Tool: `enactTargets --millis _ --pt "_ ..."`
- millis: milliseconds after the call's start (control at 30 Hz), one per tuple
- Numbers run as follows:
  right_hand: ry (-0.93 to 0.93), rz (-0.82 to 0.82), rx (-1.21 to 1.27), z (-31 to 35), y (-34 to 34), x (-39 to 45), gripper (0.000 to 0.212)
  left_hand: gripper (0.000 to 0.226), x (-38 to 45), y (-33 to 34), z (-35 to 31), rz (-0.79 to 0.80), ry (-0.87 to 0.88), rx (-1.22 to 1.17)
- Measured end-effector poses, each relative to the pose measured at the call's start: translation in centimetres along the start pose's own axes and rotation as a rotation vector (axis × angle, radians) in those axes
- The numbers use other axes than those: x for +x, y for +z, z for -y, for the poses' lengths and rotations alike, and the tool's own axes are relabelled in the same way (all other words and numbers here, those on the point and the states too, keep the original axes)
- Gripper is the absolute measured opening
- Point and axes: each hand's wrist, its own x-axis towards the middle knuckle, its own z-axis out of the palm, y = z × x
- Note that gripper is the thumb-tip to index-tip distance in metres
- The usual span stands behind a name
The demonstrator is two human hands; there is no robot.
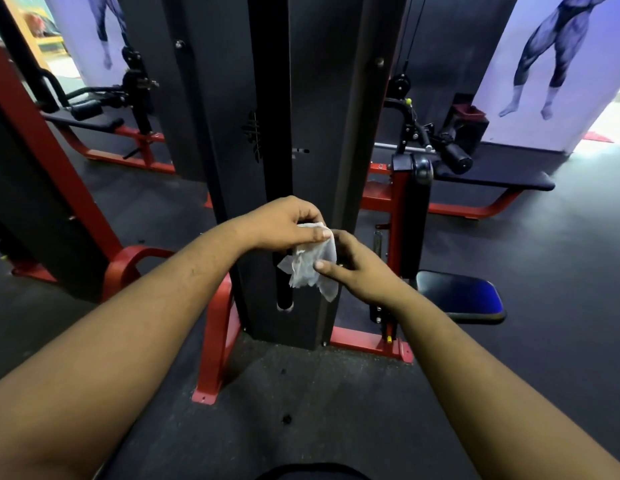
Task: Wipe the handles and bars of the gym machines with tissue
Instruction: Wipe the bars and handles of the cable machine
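Before black column, both hands pinching tissue

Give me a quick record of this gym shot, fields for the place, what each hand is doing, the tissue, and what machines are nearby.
place: gym floor facing a black weight-stack column on a red frame
left hand: left hand pinches the top of the tissue
right hand: right hand pinches the tissue lower down
tissue: white tissue, crumpled, held between both hands in front of the column, not on any bar or handle
nearby: padded seat at right; bench behind it
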Motion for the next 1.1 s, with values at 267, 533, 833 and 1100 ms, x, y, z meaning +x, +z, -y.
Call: enactTargets --millis 267,533,833,1100 --pt "0.178 -0.184 0.503 -0.5 2.1 -0.9 0.017 0.034 -2.0 2.5 2.8 -0.316 -0.178 -0.636" --pt "0.167 -0.164 0.711 0.3 2.6 -1.7 0.025 0.04 -4.7 8.5 3.4 -0.193 -0.264 -0.62" --pt "0.057 -0.172 0.329 -1.9 2.4 -0.9 0.024 0.041 -5.7 7.6 5.4 -0.344 -0.103 -0.455" --pt "-0.125 -0.225 0.179 -2.7 3.3 -0.4 0.044 0.034 -6.0 6.7 6.0 -0.222 -0.124 -0.583"
